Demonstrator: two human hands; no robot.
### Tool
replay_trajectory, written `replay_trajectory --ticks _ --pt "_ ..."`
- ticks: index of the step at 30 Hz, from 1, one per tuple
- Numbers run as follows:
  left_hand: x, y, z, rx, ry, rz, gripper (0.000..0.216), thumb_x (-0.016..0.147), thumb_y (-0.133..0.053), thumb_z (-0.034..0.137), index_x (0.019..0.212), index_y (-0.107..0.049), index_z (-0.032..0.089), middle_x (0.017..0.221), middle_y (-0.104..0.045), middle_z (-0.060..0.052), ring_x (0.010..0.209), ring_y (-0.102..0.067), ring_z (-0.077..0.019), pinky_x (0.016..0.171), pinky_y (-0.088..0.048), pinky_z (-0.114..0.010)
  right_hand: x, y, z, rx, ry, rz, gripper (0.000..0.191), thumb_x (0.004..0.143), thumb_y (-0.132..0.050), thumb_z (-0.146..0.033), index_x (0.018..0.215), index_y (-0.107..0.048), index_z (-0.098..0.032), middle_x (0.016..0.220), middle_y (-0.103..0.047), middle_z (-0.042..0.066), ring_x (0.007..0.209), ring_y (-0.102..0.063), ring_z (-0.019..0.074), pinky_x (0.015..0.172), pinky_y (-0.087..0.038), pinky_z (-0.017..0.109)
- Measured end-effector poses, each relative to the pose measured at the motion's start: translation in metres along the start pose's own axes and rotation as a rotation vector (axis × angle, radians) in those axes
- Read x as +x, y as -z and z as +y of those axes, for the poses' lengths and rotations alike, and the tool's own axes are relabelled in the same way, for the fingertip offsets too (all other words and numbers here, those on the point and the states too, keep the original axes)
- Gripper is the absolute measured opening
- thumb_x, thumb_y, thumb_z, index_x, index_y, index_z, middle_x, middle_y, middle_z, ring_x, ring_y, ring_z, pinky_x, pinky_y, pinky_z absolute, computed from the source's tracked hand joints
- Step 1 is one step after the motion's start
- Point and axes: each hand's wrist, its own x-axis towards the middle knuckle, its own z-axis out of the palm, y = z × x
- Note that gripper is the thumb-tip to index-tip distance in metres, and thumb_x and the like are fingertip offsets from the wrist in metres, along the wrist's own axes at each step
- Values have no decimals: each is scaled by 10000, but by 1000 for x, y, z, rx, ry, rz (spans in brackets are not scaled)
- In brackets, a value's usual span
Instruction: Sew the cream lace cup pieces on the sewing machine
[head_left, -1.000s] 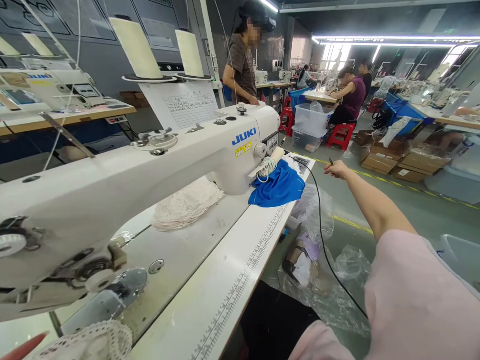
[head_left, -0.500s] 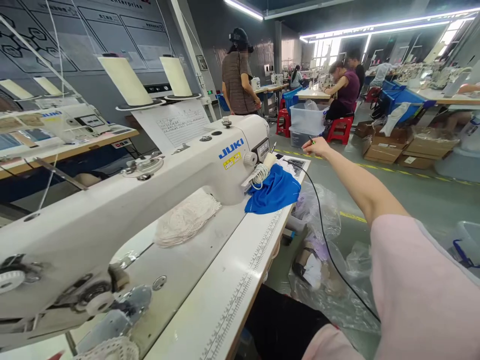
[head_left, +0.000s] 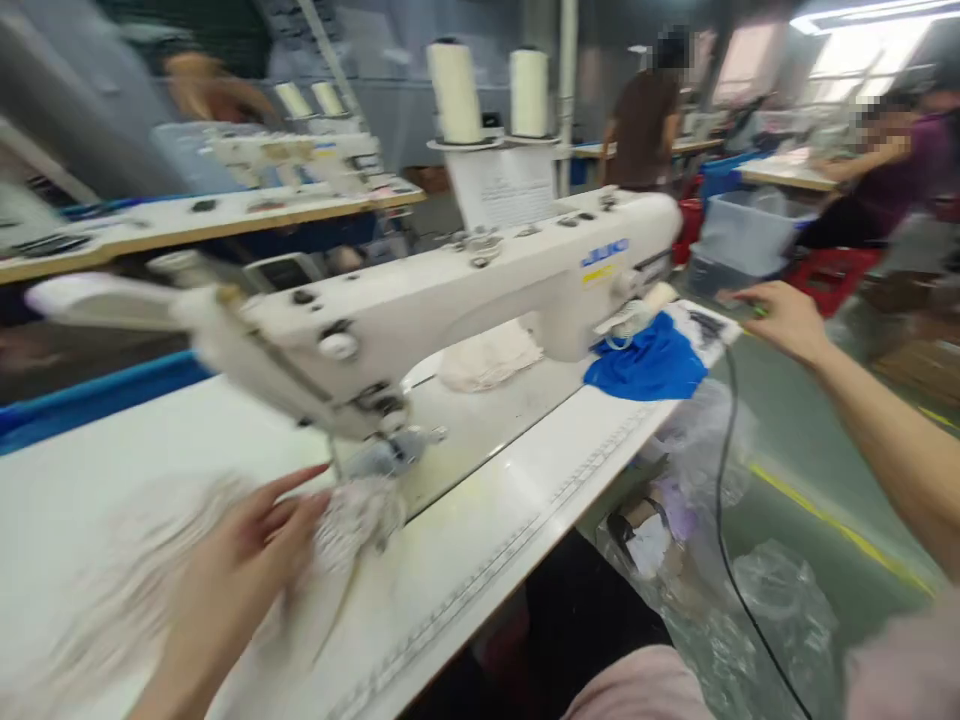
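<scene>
My left hand is at the needle end of a white sewing machine, its fingers stretched apart. Its fingertips are beside a white lace piece lying near the presser foot; blur hides how firmly they touch it. More pale lace-like fabric spreads over the table left of this hand. Beyond the far right end of the table, my right hand is raised with fingers closed on a small tool with a green part. Its kind is not clear. Blue fabric lies near this hand on the table corner.
A stack of white pieces lies behind the machine arm. A black cable hangs beside the table. Plastic bags lie on the floor. Two thread cones stand behind. A co-worker stands farther back.
The view has swung left, bringing my left hand and the lace at the needle into sight. My right hand is still out beyond the table end with the small tool.
</scene>
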Motion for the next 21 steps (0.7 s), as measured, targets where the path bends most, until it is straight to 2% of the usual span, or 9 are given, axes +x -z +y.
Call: replay_trajectory --ticks 1,3,6,9,12,14,16,19,21 --pt "-3 0 -3 -47 26 -51 378 788 -555 465 1106 -615 269 716 -662 49 665 -592 -155 582 -449 -243 -8 -1 -10 17 80 -1 352 835 -585 -179 1183 -621 -223 1272 -597 108 1168 -531 254 932 -409 334" --pt "-5 0 -10 -150 -29 -69 405 799 -558 423 1135 -603 201 629 -560 43 619 -516 -132 575 -394 -228 -25 -7 -34 68 211 -6 293 843 -577 -324 1126 -647 -291 1158 -669 89 1054 -603 268 840 -451 365" --pt "-3 1 -18 -234 -48 -70 405 816 -538 420 1139 -602 183 543 -373 66 536 -408 -116 522 -343 -225 -62 -24 -84 251 497 -263 312 757 -610 -551 1053 -646 -462 1098 -699 16 969 -641 290 672 -493 378" --pt "-6 5 -21 -306 -63 -102 423 843 -515 429 1192 -562 194 561 -366 65 537 -438 -120 541 -395 -235 -108 -42 -146 434 697 -525 301 783 -594 -537 1082 -615 -508 1144 -677 -19 1008 -633 284 626 -526 363" --pt "-12 12 -19 -373 -72 -100 408 856 -517 419 1203 -549 206 582 -392 55 552 -459 -124 542 -413 -241 -144 -58 -204 495 885 -733 344 836 -550 -464 1176 -591 -427 1106 -671 26 788 -647 234 564 -519 339" --pt "-13 15 -17 -409 -84 -87 388 856 -524 404 1190 -558 208 588 -385 54 554 -451 -120 537 -408 -236 -159 -66 -230 527 945 -762 335 866 -516 -415 1187 -598 -364 1048 -671 49 761 -635 208 548 -501 302" --pt "-12 17 -15 -419 -101 -85 380 851 -527 404 1173 -568 206 584 -385 54 550 -449 -117 535 -409 -230 -168 -72 -244 550 960 -744 333 885 -499 -378 1196 -601 -316 1031 -671 57 789 -635 197 571 -498 280" --pt "-13 14 -17 -368 -114 -102 415 832 -525 450 1163 -572 205 570 -438 53 531 -470 -120 518 -411 -224 -170 -73 -243 588 909 -651 327 898 -506 -386 1189 -616 -286 1050 -687 51 803 -645 188 659 -510 284" --pt "-11 9 -25 -260 -99 -92 453 819 -521 498 1183 -562 232 618 -536 45 554 -521 -126 535 -427 -222 -157 -68 -228 577 795 -506 355 886 -535 -408 1214 -607 -292 1124 -679 36 882 -651 197 710 -518 282"
